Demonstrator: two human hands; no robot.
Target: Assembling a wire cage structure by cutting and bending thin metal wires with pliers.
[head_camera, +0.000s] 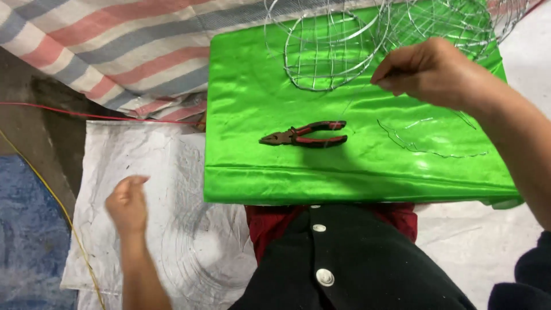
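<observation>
My coat (344, 264): dark with white buttons, sitting nearest to me at the bottom, with a strip of red cloth (270, 221) showing just beyond it.

Left hand (127, 204): I am holding it low at my left over a crinkled white sheet (132, 155) on the floor. The fingers are curling in loosely and it is blurred, so I cannot tell whether it is gripping anything.

Worktop (258, 103): a flat board wrapped in shiny green cloth is lying across my lap, just past the red cloth.

Pliers (304, 134): they are lying flat on the green cloth near its middle, jaws pointing left, red and black handles pointing right, neither hand touching them.

Loose wire (427, 150): a thin curved piece is resting on the cloth to the right of the pliers.

Right hand (427, 72): I am holding it above the far right of the worktop, fingertips pinching together narrowly; whether a thin wire is between them I cannot tell.

Wire frames (330, 51): round cage-like shapes are sitting at the far edge, just beside my right fingertips.

Striped tarp (115, 51): lying farthest off, up to the left.
</observation>
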